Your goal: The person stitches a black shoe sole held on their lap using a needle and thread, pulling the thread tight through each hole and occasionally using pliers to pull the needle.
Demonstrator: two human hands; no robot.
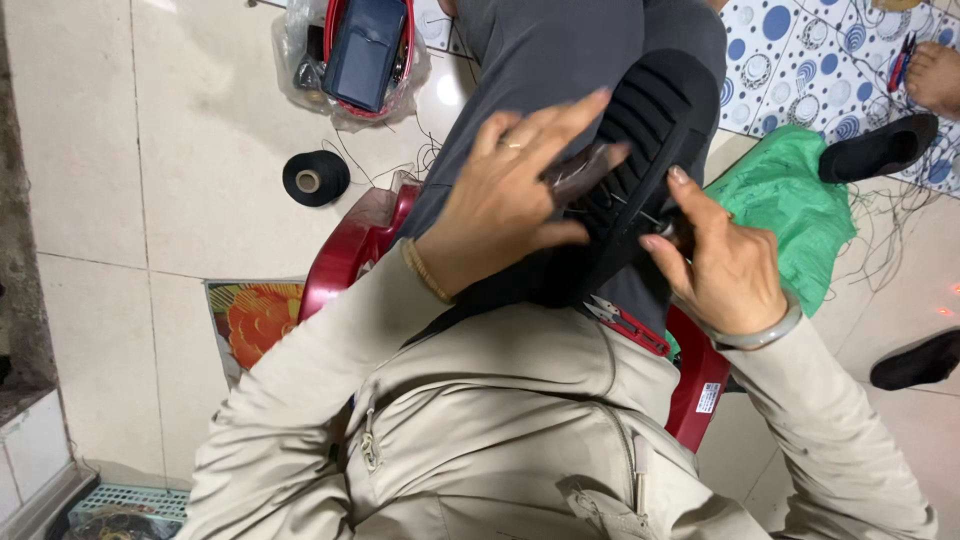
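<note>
We've got the left hand [505,195] clamped round the black shoe [640,170], right hand [722,262] pinching something tiny against its sole.

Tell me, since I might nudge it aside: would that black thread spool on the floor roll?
The black thread spool stands on its flat end on the tiled floor, so it would likely slide, not roll. It looks small, probably light. Loose thread trails nearby and may drag.

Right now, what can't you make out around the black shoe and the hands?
Head view only:
- Black shoe: its upper is hidden under the left hand.
- Right hand: what its fingertips pinch is too small to tell.
- Red-handled snips: partly hidden in the lap.
- Red basket: cut off by the top edge.
</note>
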